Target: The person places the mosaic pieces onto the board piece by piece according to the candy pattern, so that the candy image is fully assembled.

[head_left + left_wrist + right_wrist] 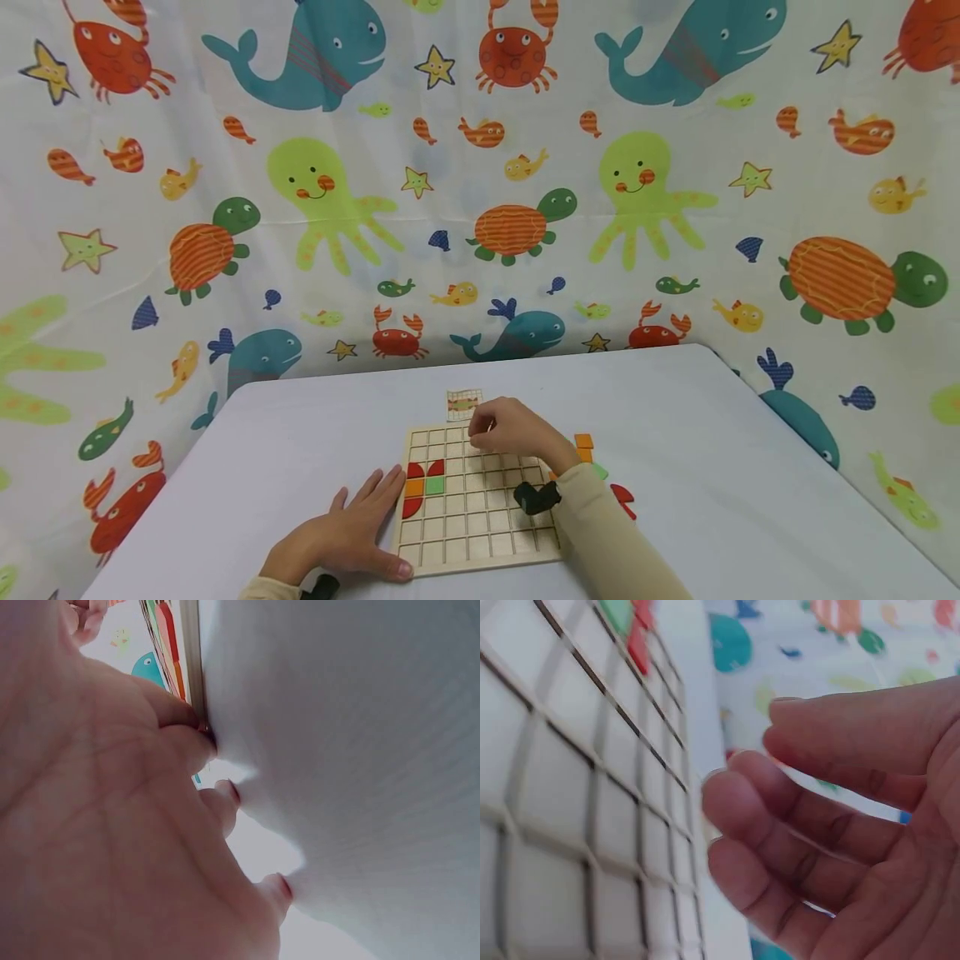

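Observation:
A wooden grid board [480,568] lies on the table with red quarter-round tiles [412,507], an orange square tile [415,487] and a green square tile [435,485] in its left cells. My left hand [347,533] is spread along the board's left side, its thumb at the near left corner and fingertips down on the table. Over the board's far rows hovers my right hand [513,429], fingers loosely bent. In the right wrist view, its thumb and fingertips [731,799] stand apart with nothing visible between them, close to the grid.
Just past the board's far edge lies a small pattern card [463,404]. To the right of the board are loose tiles: orange ones [583,441], a green one [600,472] and red ones [621,493], partly behind my right forearm. A printed sea-animal curtain [450,167] hangs behind the white table [750,467].

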`<state>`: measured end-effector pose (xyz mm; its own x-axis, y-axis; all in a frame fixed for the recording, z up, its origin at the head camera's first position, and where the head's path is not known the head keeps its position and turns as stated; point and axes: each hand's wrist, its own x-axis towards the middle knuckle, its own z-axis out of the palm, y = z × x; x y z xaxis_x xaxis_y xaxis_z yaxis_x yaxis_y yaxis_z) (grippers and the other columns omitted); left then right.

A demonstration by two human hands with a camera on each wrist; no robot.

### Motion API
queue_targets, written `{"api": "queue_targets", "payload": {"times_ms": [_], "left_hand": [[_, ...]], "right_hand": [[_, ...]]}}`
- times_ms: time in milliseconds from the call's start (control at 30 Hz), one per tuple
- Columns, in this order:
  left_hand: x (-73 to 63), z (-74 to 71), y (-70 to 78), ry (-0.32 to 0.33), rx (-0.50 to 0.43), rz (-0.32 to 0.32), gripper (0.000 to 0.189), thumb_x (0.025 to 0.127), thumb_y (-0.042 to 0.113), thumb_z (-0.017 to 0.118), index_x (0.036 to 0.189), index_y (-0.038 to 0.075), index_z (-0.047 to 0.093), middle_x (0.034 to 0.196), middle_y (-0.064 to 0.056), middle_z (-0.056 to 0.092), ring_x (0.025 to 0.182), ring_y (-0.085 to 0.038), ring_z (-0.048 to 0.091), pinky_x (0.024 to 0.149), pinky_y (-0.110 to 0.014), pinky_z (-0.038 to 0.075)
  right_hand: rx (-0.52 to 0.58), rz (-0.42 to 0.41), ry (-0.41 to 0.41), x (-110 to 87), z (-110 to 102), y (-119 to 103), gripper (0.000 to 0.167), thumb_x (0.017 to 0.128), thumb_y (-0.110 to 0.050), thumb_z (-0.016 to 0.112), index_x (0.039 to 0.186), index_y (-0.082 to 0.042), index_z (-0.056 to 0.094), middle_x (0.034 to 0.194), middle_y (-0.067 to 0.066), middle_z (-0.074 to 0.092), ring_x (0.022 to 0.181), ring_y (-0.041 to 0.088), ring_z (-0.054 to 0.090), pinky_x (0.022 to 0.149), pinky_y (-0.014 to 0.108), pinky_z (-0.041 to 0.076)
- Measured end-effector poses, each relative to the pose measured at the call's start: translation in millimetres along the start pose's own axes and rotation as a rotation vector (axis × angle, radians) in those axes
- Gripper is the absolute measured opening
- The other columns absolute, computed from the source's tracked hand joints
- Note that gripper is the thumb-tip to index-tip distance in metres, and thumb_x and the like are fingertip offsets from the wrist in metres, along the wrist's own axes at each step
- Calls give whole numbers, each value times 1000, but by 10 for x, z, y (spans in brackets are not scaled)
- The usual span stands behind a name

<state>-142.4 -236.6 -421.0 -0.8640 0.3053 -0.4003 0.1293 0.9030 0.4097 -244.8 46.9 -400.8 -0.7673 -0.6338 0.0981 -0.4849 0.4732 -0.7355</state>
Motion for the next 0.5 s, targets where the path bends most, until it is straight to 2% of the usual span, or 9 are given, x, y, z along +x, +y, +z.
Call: {"api": "queue_targets", "payload": {"times_ms": [267,367,500], "left_hand": [[-26,-17,6,-1,-9,-2,128,73,61,92,170,8,27,176,-14,22,162,-44,9,119,-79,-2],[-15,-13,-2,-2,-6,-2,128,73,61,92,170,8,27,177,-13,22,162,-43,9,119,-79,-1],[0,-2,-11,3,-1,4,128,73,60,93,170,9,27,177,-13,21,162,-43,9,119,-79,-1]], "right_hand": [[47,147,68,-225,-386,238,8,96,-7,73,101,-1,75,88,1,68,76,19,61,73,38,57],[30,196,77,-296,-491,324,8,96,-6,74,102,-1,74,89,1,68,80,20,60,78,39,58],[20,250,49,-385,-596,451,11,95,-6,76,106,-1,75,95,2,71,89,22,62,87,41,58]]}}
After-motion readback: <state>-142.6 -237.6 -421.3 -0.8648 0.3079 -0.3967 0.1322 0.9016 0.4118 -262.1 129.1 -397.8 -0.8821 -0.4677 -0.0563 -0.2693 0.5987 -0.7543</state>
